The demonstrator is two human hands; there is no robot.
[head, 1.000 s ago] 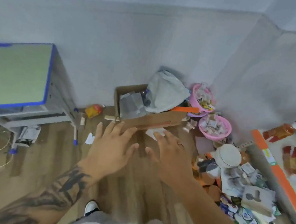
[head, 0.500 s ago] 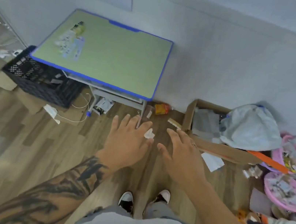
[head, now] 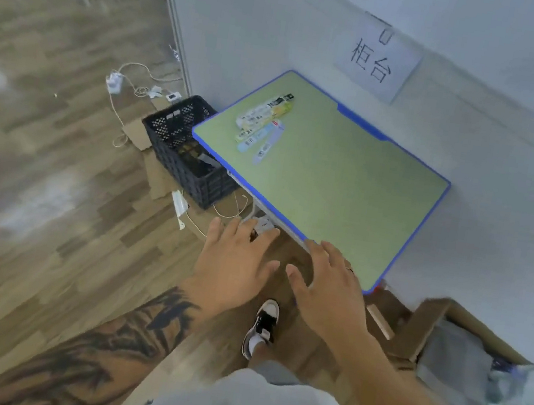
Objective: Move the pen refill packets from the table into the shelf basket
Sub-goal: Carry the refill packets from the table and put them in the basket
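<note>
- The pen refill packets lie fanned together near the bench's far left corner — well apart from both hands.
- Left hand and right hand hover off the near edge, fingers spread, holding nothing.
- Best to step closer, reach across, and gather the overlapping packets in one grip — edges first.

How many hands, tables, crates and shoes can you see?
Bare open hands: 2, left hand and right hand
Green table with blue edge: 1
Black plastic lattice crate: 1
Black-and-white shoe: 1
Total: 5
</note>
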